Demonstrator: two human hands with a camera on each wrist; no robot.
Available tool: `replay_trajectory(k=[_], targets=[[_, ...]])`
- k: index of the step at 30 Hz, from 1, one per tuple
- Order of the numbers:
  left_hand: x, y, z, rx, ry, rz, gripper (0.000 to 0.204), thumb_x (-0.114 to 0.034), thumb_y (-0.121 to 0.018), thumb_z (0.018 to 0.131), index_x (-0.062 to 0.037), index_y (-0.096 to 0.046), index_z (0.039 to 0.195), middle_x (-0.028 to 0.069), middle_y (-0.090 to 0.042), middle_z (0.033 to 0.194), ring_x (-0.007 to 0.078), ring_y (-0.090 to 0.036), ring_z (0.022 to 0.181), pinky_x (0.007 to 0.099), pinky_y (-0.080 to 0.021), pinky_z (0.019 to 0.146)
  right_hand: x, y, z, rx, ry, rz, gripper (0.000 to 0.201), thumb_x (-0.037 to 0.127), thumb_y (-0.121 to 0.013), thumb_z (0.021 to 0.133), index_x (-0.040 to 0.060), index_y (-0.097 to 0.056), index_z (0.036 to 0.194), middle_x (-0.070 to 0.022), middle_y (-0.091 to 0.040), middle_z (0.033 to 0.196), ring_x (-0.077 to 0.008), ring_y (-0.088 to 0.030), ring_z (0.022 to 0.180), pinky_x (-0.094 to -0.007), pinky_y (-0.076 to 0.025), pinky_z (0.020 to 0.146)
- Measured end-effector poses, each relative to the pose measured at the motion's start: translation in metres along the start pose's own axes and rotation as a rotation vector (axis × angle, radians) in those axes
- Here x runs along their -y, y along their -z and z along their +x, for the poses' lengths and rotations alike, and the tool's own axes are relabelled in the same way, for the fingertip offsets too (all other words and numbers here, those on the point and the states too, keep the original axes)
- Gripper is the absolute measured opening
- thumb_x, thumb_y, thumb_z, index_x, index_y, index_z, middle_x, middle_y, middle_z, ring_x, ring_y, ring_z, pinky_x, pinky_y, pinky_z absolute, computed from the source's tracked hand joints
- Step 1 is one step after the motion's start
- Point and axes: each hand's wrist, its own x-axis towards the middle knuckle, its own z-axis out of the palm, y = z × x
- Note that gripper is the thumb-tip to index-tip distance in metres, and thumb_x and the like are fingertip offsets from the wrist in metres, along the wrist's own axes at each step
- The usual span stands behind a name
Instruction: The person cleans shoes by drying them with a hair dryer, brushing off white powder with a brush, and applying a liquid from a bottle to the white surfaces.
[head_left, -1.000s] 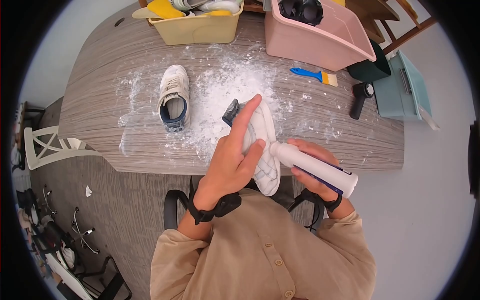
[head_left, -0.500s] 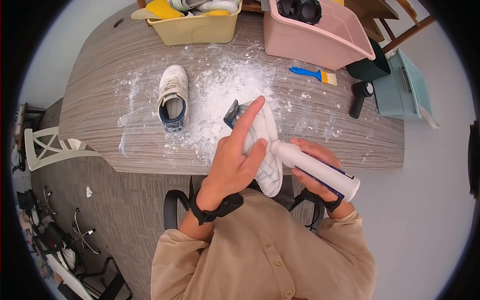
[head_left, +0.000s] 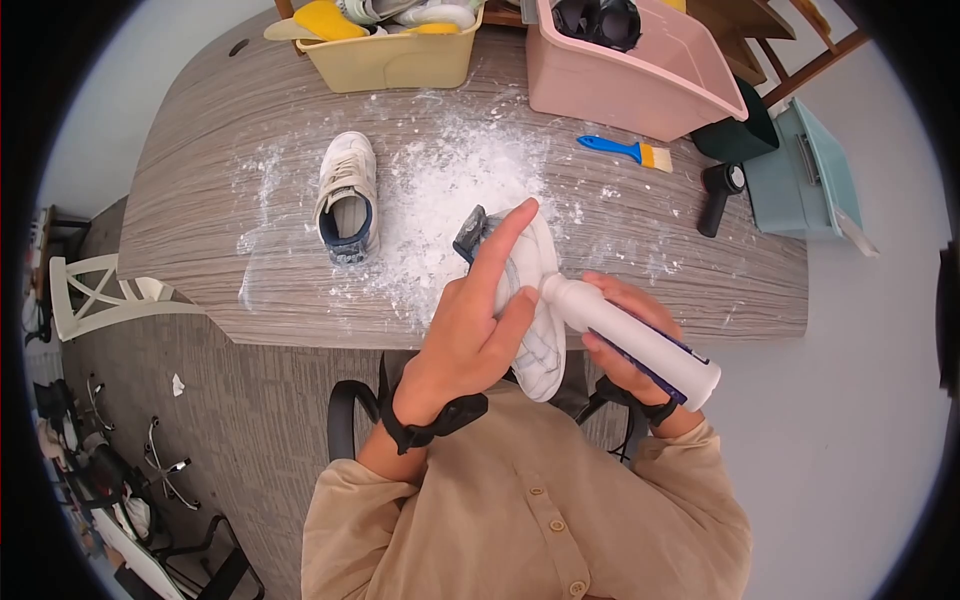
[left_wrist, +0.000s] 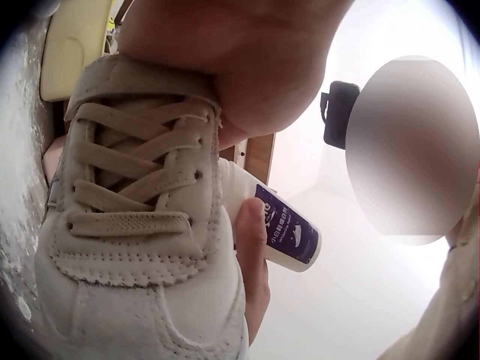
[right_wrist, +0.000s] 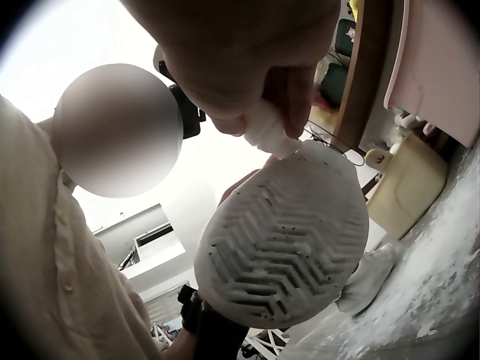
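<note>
My left hand [head_left: 468, 335] holds a white sneaker [head_left: 540, 360] on its side over the table's front edge, index finger stretched along it and thumb on it. Beige crossed laces show on the sneaker [left_wrist: 135, 172] in the left wrist view. In the right wrist view its ridged sole [right_wrist: 281, 240] is exposed. My right hand [head_left: 622, 368] grips a white bottle [head_left: 650, 345] with a purple label, its thumb on that label in the left wrist view. The bottle's narrow end meets the sole's edge. A matching sneaker [head_left: 349, 195] stands upright on the table to the left.
White powder [head_left: 450, 165] is scattered over the wood-grain table [head_left: 190, 200]. A blue-handled brush [head_left: 615, 147] and a black handheld device [head_left: 717, 200] lie at right. Behind stand a yellow bin [head_left: 395, 62] holding shoes and a pink bin [head_left: 610, 90]; a light-blue box [head_left: 790, 190] is farther right.
The held sneaker has shifted slightly toward my body and right. The bottle's end has crept along the sole's edge toward the heel. Both hands keep their hold.
</note>
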Motion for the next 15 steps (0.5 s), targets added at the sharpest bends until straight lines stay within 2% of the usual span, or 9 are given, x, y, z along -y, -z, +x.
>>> replay_trajectory(k=[4, 7, 15], targets=[[0.0006, 0.0016, -0.0004, 0.024, -0.009, 0.0, 0.063, 0.0, -0.046, 0.083, -0.0049, -0.025, 0.142, 0.0247, -0.048, 0.129, 0.0424, -0.059, 0.099, 0.0352, -0.046, 0.083, 0.0043, 0.0002, 0.0016, 0.006, -0.022, -0.008, 0.047, 0.006, -0.079, 0.069, 0.0035, -0.057, 0.111, -0.0201, -0.064, 0.107, -0.0322, -0.064, 0.099, -0.0362, -0.053, 0.081], [-0.0076, 0.0019, -0.001, 0.028, 0.11, -0.151, 0.063, 0.0, -0.048, 0.083, -0.0015, -0.027, 0.142, 0.0185, -0.05, 0.127, 0.0228, -0.048, 0.117, 0.0327, -0.033, 0.101, 0.0043, -0.0009, 0.0007, -0.01, -0.011, -0.034, 0.048, 0.006, -0.079, 0.068, 0.0034, -0.057, 0.111, -0.02, -0.064, 0.107, -0.0324, -0.064, 0.099, -0.0362, -0.053, 0.08], [-0.003, -0.003, -0.0019, 0.05, 0.068, -0.107, 0.065, 0.001, -0.05, 0.082, -0.002, -0.026, 0.142, 0.0203, -0.053, 0.123, 0.0256, -0.053, 0.112, 0.0326, -0.038, 0.097, 0.0034, -0.0046, 0.0074, -0.039, 0.077, -0.135, 0.048, 0.006, -0.08, 0.068, 0.0023, -0.056, 0.109, -0.0208, -0.064, 0.106, -0.0329, -0.065, 0.097, -0.0364, -0.054, 0.08]])
